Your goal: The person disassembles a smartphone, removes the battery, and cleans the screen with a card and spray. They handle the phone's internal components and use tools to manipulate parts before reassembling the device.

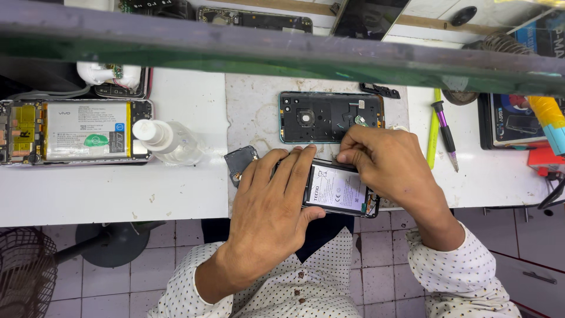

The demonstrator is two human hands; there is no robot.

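White bench (106,194) over a tiled floor carries three opened phones. One, with a white battery, lies under both hands: the left hand (271,203) lies flat, fingers spread, pressing down on the opened phone (341,189), while the right hand (385,159) pinches at its top edge, perhaps a small part. Just beyond the fingertips lies a black back cover (329,116); left of the left hand stands one clear bottle (168,141).

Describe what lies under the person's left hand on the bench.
The left hand presses flat on an opened phone with a white-labelled battery; the right hand pinches its upper edge. The phone's left portion is covered by the palm and fingers.
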